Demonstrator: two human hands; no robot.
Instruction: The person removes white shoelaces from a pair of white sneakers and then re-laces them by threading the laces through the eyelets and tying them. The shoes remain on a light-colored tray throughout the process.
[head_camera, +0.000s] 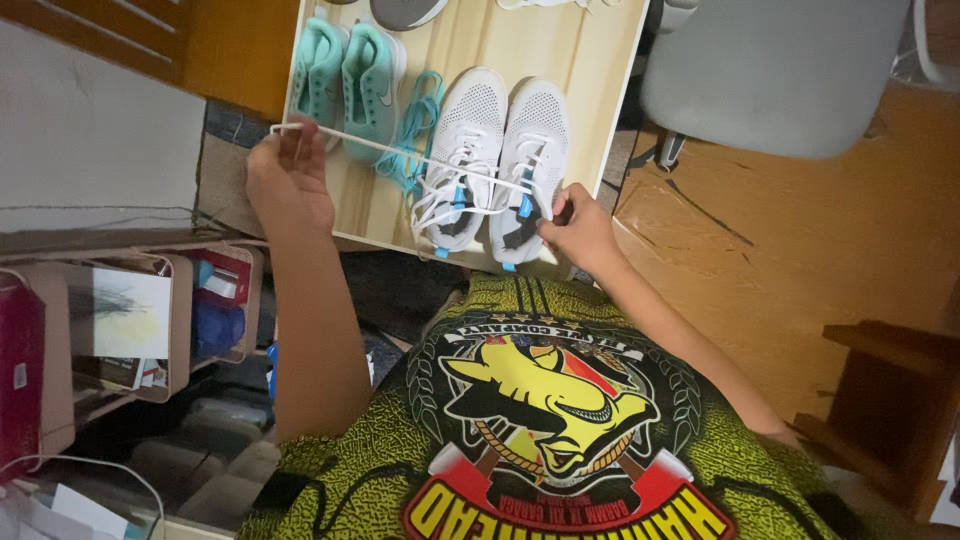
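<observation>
So there's a long white shoelace (400, 150) pulled out tight across a light wooden table (600, 90). It runs from the right-hand shoe of a pair of white mesh sneakers (500, 150) out to the left, passing over the other white shoe on the way. The white pair sits at the near edge of the table, toes pointing to the far side, with blue tabs showing at the heels.

The left hand (288, 185) is up at the left edge of the table, fingers curled shut around the free end of the lace, which loops over the fingertips. The right hand (580, 228) is right at the heel end of the right-hand white shoe, fingertips pinched closed on the lace where it comes out of the eyelets.

Just left of the white pair there's a loose teal shoelace (412, 130) lying in a heap on the wood, and left of that a pair of teal sneakers (348, 75). At the far edge a grey shoe (405, 12) is partly cut off. A grey chair (775, 70) stands on the wooden floor to the right, and cluttered shelves (150, 320) are on the near left.
</observation>
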